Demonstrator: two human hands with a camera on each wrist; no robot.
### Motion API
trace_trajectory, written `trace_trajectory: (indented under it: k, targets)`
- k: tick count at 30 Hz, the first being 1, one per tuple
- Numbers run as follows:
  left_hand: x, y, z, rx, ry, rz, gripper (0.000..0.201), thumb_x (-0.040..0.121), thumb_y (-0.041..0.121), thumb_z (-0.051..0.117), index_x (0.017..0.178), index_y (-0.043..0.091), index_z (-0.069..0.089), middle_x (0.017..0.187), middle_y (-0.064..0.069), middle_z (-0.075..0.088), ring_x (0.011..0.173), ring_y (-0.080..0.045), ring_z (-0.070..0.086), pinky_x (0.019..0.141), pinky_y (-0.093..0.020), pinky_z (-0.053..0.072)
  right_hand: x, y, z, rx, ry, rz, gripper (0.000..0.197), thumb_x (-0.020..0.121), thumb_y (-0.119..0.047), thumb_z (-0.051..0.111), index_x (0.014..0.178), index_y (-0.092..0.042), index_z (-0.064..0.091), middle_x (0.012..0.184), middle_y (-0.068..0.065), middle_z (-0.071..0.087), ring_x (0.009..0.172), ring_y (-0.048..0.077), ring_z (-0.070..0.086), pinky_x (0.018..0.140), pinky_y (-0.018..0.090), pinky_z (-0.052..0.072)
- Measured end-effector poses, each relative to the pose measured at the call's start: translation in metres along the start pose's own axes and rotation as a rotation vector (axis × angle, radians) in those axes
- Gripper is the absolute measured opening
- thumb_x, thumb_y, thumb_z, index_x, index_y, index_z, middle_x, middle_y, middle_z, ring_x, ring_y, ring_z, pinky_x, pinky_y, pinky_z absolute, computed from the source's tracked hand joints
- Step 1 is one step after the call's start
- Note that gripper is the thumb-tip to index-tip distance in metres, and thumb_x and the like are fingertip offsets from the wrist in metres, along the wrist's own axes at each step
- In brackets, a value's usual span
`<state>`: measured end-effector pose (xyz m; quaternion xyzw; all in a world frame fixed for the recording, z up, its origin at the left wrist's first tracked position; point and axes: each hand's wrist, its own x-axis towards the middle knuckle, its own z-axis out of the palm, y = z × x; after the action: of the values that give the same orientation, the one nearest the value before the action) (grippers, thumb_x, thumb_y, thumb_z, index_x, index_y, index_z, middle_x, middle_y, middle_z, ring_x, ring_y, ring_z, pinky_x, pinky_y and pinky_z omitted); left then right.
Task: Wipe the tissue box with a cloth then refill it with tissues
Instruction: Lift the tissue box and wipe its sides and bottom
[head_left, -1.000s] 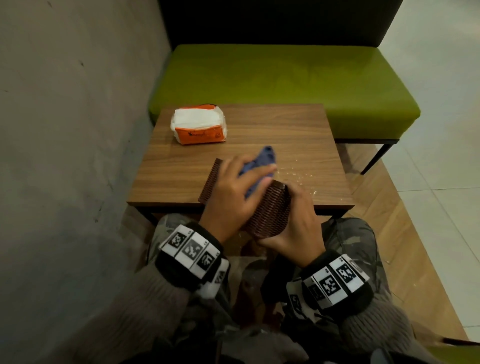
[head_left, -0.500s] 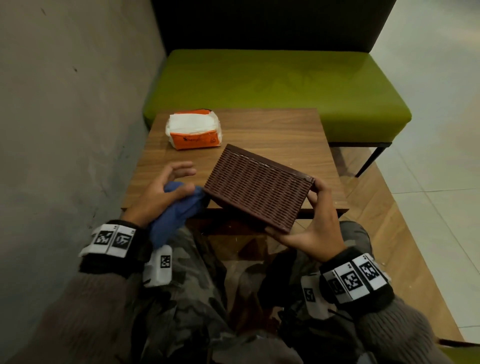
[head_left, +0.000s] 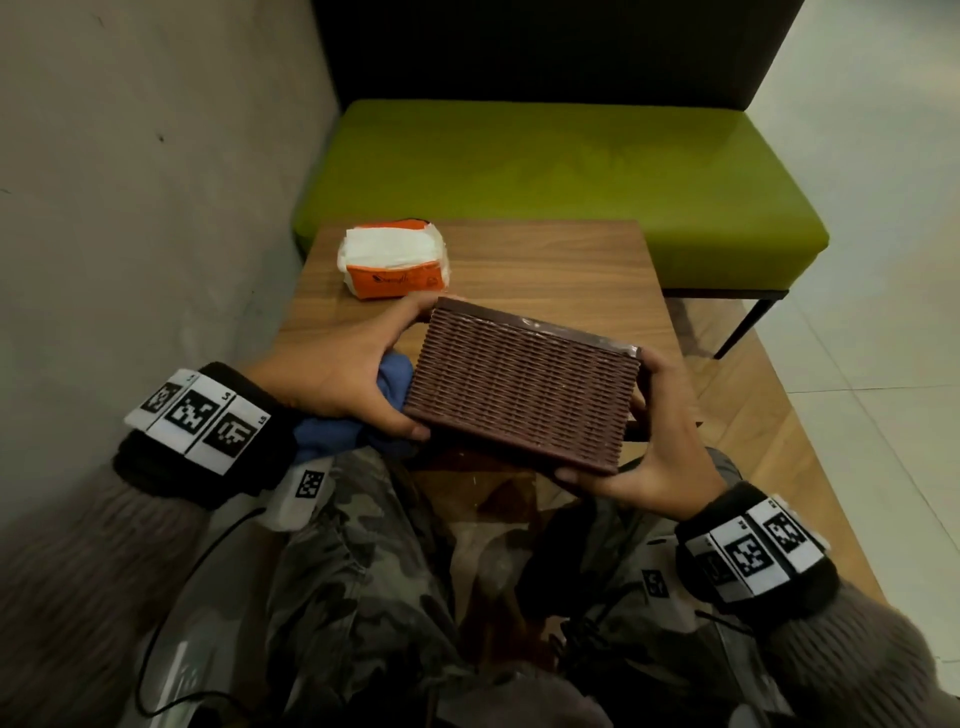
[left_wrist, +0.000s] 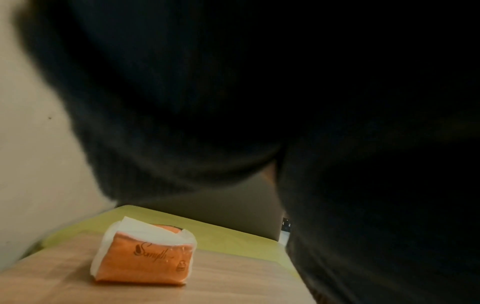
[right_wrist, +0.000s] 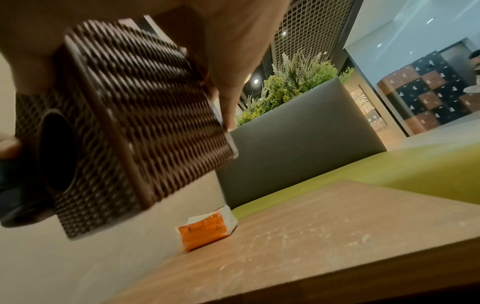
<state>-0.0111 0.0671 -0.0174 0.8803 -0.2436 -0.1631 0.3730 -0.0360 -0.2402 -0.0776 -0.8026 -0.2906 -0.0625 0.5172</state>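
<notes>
A brown woven tissue box (head_left: 524, 384) is held in the air above my lap, its flat woven side up and its oval opening (right_wrist: 58, 150) facing down. My right hand (head_left: 644, 441) grips its right end. My left hand (head_left: 353, 369) grips its left end, with a blue cloth (head_left: 353, 415) bunched under the palm against the box. An orange-and-white tissue pack (head_left: 395, 262) lies on the wooden table (head_left: 561, 270) at the far left. The left wrist view is mostly dark; the tissue pack (left_wrist: 145, 255) shows below.
A grey wall (head_left: 130, 208) runs along the left of the table. A green bench (head_left: 561, 187) stands behind it. White crumbs (right_wrist: 272, 236) are scattered on the table near its front right. Tiled floor (head_left: 883, 364) lies to the right.
The box has been lifted off the table and turned over. My left hand, which swung out to the left with the cloth, has come back and taken hold of the box's left end.
</notes>
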Motion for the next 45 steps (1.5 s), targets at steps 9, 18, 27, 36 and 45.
trace_trajectory:
  k: [9,18,27,36,45]
  targets:
    - [0.007,0.019,0.012,0.424,0.133,-0.032,0.102,0.051,0.038,0.084,0.134,0.028,0.024,0.124,0.002,0.045,0.104,-0.016,0.052,0.085,-0.04,0.049,0.025,-0.011,0.026,-0.484,-0.108,0.108,0.139,0.054,-0.07,0.072,0.151,-0.003,-0.002,0.16,0.014,0.005,0.148,0.026,0.008,0.116,0.056,0.019]
    - [0.019,0.055,0.036,0.74,0.102,-0.009,0.106,0.058,0.049,0.079,0.142,0.025,0.018,0.134,0.007,0.038,0.098,-0.018,0.056,0.068,-0.035,0.047,0.034,-0.027,0.076,-0.475,0.033,0.233,0.119,0.054,-0.054,0.077,0.147,-0.007,0.021,0.136,0.012,0.042,0.126,0.03,0.041,0.103,0.057,0.035]
    - [0.002,0.036,0.029,-0.39,1.093,-0.028,0.047,0.086,0.036,0.064,0.13,0.025,0.051,0.13,-0.008,0.056,0.12,-0.021,0.055,0.099,-0.048,0.046,0.011,-0.008,0.052,-0.215,0.271,0.268,0.109,0.051,-0.032,0.091,0.137,-0.006,0.029,0.13,0.005,0.041,0.122,0.015,0.041,0.1,0.019,0.034]
    - [0.019,0.064,0.108,0.143,0.968,-0.091,0.063,0.084,0.059,0.047,0.133,0.02,0.046,0.148,-0.013,0.024,0.137,-0.025,0.024,0.111,-0.046,0.026,0.013,-0.019,0.062,-0.142,0.303,0.228,0.108,0.053,-0.059,0.076,0.137,-0.007,0.032,0.13,0.006,0.045,0.12,0.021,0.048,0.098,0.033,0.043]
    - [0.001,0.034,0.079,0.458,0.473,0.178,0.098,0.072,0.071,0.057,0.149,0.025,0.018,0.141,-0.002,0.036,0.129,-0.022,0.03,0.108,-0.049,0.028,0.006,-0.007,0.058,-0.166,0.229,0.224,0.117,0.048,-0.07,0.076,0.136,-0.005,0.033,0.127,0.002,0.045,0.117,0.015,0.046,0.097,0.015,0.035]
